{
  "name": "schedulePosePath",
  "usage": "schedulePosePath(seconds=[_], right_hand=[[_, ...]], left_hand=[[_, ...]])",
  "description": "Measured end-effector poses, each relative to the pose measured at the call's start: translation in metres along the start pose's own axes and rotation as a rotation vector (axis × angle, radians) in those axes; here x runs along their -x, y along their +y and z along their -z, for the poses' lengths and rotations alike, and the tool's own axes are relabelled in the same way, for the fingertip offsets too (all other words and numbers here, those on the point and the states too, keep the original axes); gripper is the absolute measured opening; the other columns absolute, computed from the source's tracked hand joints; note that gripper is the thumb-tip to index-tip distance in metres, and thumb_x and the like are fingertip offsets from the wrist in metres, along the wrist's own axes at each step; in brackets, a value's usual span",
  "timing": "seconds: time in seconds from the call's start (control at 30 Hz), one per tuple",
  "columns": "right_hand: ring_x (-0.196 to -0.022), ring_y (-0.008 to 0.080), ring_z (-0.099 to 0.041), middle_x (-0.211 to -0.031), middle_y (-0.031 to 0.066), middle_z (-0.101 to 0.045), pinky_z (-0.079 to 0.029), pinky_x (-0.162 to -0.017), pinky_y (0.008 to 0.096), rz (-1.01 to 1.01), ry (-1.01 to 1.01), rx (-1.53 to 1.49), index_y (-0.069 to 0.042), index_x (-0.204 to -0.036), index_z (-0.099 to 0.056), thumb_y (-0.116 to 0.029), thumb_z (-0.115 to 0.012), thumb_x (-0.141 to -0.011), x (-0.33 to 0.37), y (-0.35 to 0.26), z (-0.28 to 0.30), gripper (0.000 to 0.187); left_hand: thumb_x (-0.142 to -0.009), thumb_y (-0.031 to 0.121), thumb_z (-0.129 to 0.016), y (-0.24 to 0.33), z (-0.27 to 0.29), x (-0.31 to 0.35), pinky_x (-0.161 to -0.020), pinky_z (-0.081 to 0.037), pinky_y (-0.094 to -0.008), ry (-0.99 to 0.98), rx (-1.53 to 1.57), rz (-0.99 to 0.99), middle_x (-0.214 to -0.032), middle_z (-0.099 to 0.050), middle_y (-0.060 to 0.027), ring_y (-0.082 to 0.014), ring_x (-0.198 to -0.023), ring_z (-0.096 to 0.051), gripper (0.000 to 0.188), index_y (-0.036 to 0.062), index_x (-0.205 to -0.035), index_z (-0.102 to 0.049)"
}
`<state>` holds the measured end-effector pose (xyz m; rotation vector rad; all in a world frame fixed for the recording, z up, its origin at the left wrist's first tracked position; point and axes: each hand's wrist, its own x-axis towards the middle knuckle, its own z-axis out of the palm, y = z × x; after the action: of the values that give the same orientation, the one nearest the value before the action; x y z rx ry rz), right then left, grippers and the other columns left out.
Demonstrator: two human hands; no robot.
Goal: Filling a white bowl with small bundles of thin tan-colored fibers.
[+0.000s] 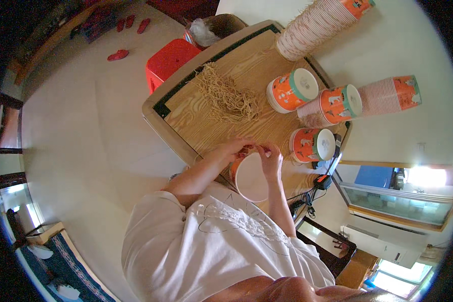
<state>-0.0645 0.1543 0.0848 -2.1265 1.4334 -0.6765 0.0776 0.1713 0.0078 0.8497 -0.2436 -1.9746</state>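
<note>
Just in front of my body is an orange paper tub (251, 177), its white round face turned up. My left hand (240, 147) and my right hand (271, 157) meet at its far edge. The fingers of both are bent and pinched close together; what lies between the fingertips is too small to make out. Beyond my hands, a loose tangle of tan cord (229, 98) is spread over the wooden table (186, 118).
Orange-and-green paper tubs stand to the right: a short stack (289, 93), another stack (307, 145) and a long stack (377, 95). A tall stack (319, 27) rises at the far corner. Black cables (304, 200) lie near the right edge. A red stool (171, 60) stands beyond the left edge.
</note>
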Motion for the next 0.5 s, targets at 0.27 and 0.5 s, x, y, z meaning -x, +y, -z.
schedulePosePath(seconds=[0.27,0.5], right_hand=[[-0.070,0.0305,-0.054,-0.073,0.0122,-0.057,-0.042,-0.064,0.0387,0.021,0.146,-0.005,-0.003,-0.074,-0.058,-0.009,-0.060,-0.073,0.005,-0.001,-0.005,0.006],[-0.086,0.0279,-0.049,-0.080,0.0087,-0.055,-0.035,-0.080,0.0407,0.045,0.175,0.114,-0.008,-0.079,-0.059,-0.012,-0.060,-0.074,0.012,0.003,-0.011,0.007]], left_hand=[[-0.075,0.024,-0.064,0.006,-0.019,0.012,-0.044,-0.039,-0.0206,0.053,-0.055,-0.009,-0.064,-0.057,0.0013,-0.0071,-0.053,-0.049,0.013,0.0109,-0.078,-0.063],[-0.074,0.024,-0.065,-0.006,-0.001,-0.004,-0.047,-0.042,-0.0216,0.045,-0.121,-0.021,-0.069,-0.060,-0.0002,-0.0083,-0.055,-0.052,0.015,0.0108,-0.082,-0.064]])
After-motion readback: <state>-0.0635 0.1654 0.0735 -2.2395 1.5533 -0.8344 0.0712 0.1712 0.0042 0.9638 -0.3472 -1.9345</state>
